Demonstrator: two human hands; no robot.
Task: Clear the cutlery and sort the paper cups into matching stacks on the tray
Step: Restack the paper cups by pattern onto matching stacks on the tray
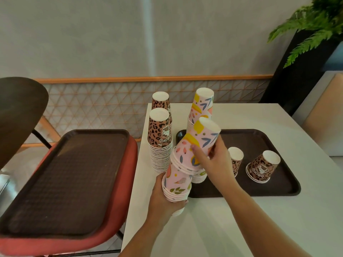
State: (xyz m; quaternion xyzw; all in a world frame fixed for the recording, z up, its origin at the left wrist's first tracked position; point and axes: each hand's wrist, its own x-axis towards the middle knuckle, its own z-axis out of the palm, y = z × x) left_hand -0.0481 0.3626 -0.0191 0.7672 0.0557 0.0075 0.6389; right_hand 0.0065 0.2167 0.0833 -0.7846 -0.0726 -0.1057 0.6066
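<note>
Head view, centre frame: left hand (pixel 163 197) grips the base of a tilted stack of pink floral cups (pixel 178 182), right hand (pixel 213 160) clasps the upper cups (pixel 202 138), seating them. Best to line up the rims before pressing home. 2 leopard cups (pixel 263 166) wait lower right on the tray (pixel 289 188).

Pink floral paper cup stack (pixel 182 169), inverted, tilted, held above bench's left edge. Second pink stack (pixel 201 108) and two tall leopard-print stacks (pixel 160 141) upright near far-left edge. Two short leopard stacks (pixel 262 166) on dark brown tray (pixel 285 184).
</note>
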